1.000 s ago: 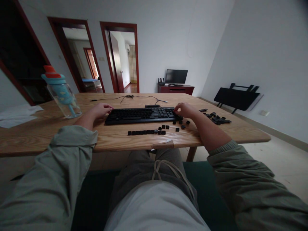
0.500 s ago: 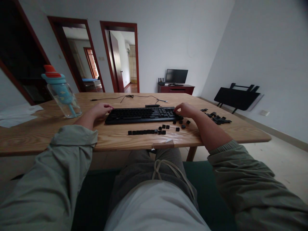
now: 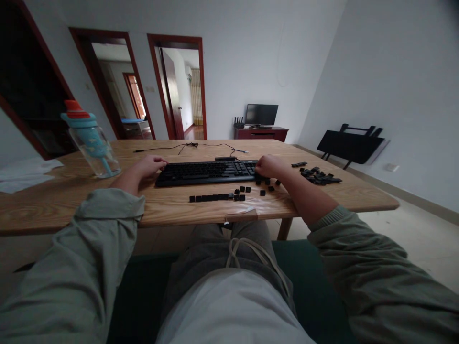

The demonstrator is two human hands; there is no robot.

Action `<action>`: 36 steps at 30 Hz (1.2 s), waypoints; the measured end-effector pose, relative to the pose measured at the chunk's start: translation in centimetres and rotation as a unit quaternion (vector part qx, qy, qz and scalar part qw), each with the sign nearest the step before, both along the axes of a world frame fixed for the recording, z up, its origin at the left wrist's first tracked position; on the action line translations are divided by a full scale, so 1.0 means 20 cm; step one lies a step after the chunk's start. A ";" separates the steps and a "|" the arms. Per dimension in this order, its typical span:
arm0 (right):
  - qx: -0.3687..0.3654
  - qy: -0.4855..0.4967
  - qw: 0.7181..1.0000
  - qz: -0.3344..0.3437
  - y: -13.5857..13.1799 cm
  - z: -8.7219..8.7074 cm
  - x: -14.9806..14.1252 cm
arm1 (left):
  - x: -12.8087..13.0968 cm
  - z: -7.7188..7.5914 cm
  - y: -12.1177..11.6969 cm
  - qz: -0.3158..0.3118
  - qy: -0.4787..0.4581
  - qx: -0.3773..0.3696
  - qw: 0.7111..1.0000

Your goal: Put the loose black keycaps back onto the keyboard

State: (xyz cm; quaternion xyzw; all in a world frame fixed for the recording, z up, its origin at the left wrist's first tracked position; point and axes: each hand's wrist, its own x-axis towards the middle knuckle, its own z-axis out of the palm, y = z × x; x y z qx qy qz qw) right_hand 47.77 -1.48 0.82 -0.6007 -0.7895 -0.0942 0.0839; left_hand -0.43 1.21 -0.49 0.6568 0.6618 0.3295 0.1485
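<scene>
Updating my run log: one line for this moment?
left hand: at keyboard left end; right hand: at keyboard right end; keycaps: loose on table

My camera view shows a home interior: red-framed doorways (image 3: 203, 86), a curtain (image 3: 196, 98) in the adjoining room, a television (image 3: 261, 114) on a low cabinet (image 3: 260, 134), and white walls (image 3: 233, 62).

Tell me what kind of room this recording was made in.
Probably a home's living or dining area: a wooden table, a television-like screen on a low red-brown cabinet, and open doorways to further rooms.
</scene>
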 end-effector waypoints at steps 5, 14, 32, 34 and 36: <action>-0.022 0.171 0.970 0.169 -0.09 0.04 -0.08 | 0.02 0.01 -0.01 0.001 -0.003 0.008 1.000; -0.244 0.163 0.922 0.254 -0.17 0.04 -0.16 | 0.01 -0.01 -0.01 0.019 -0.012 -0.005 1.000; -0.258 0.165 0.903 0.302 -0.18 0.02 -0.21 | 0.03 0.01 -0.04 0.009 -0.017 0.007 1.000; -0.274 0.160 0.899 0.301 -0.19 0.02 -0.22 | 0.03 0.00 -0.03 0.013 -0.019 0.004 1.000; -0.280 0.153 0.900 0.296 -0.19 0.02 -0.23 | 0.03 0.00 -0.03 0.018 -0.019 0.002 1.000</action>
